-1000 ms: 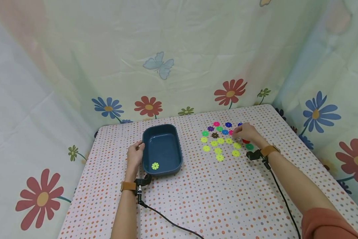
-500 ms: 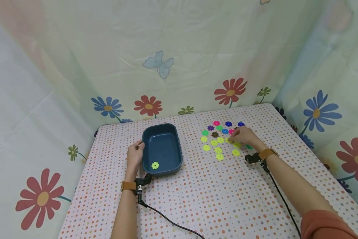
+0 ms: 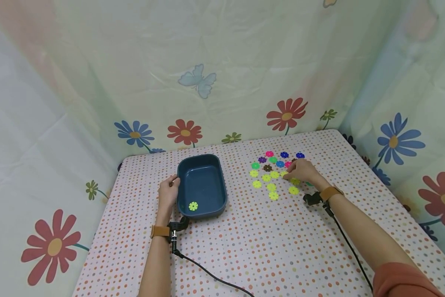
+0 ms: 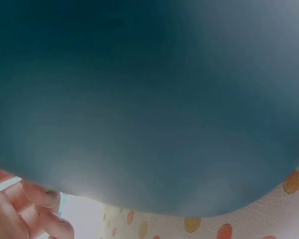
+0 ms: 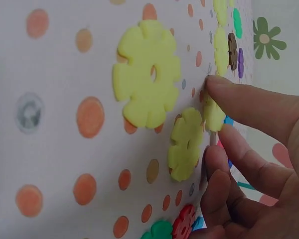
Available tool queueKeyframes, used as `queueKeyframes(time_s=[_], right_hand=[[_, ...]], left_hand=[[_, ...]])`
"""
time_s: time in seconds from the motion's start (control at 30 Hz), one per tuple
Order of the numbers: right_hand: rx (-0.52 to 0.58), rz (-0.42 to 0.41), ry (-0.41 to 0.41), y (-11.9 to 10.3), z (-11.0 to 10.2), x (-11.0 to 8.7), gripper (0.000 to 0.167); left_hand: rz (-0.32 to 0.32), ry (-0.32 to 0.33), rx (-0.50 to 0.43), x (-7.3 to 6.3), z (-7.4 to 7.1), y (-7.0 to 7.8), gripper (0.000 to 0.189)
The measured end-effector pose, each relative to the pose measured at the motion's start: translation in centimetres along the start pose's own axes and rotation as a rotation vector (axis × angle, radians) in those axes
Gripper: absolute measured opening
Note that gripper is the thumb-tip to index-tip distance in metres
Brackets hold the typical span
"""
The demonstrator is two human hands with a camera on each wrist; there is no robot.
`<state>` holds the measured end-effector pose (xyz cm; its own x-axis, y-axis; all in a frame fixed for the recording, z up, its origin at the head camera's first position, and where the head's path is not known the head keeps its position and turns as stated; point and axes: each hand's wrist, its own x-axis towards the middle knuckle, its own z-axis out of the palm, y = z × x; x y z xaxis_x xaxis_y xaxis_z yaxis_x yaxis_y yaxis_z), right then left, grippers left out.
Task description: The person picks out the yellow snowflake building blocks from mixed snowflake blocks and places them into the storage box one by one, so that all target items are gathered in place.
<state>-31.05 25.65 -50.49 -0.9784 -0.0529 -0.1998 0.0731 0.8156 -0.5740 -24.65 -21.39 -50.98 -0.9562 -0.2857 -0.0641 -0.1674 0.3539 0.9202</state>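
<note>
My left hand [image 3: 168, 193] holds the left rim of a dark blue plastic tub [image 3: 222, 181]. One yellow interlocking disc [image 3: 193, 206], flower-shaped with a notched edge, lies in the tub's near left corner. In the left wrist view the tub's outer wall [image 4: 139, 124] fills most of the picture, with bent fingers [image 4: 42, 196] at lower left. Over on the right, my right hand [image 3: 305, 171] is among loose discs of the same kind. The right wrist view shows its thumb and index finger pinching a yellow disc [image 5: 214, 112] close to the tabletop.
Several yellow discs [image 3: 271, 187] lie left of the right hand. Behind them are pink, purple [image 3: 262, 159], blue [image 3: 284, 154], green and brown discs. A red disc [image 5: 184, 222] shows below the hand in the right wrist view. Cables trail from both wrist cameras. A printed curtain [image 3: 237, 103] hangs behind the table.
My right hand has moved slightly nearer and left, from the pink and red discs to the yellow ones, and pinches one. The left hand and the tub have stayed in place.
</note>
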Motion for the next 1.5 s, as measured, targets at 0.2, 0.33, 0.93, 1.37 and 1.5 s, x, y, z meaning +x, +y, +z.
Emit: queueKeyframes(time_s=[0.2,0.33,0.93,1.37,1.5], right_hand=[[-0.002,-0.035,0.021,-0.3,-0.2,0.7,0.039],[0.034,-0.030,0.041,-0.8,-0.3,1.0,0.031],[0.231,-0.004,0.041,-0.6,-1.7,0.4,0.028],[0.366,-0.026,0.003,-2.7,0.3,-0.3,0.035],[0.382,-0.046,-0.024,-4.5,0.5,-0.1,0.034]], left_hand=[[-0.003,0.004,-0.010,0.6,-0.1,0.3,0.046],[0.002,0.010,-0.006,1.0,-0.2,0.7,0.047],[0.006,0.011,-0.020,1.5,0.4,1.3,0.044],[0.003,0.027,-0.001,0.2,0.2,-0.6,0.044],[0.003,0.031,-0.002,0.2,0.3,-0.7,0.044]])
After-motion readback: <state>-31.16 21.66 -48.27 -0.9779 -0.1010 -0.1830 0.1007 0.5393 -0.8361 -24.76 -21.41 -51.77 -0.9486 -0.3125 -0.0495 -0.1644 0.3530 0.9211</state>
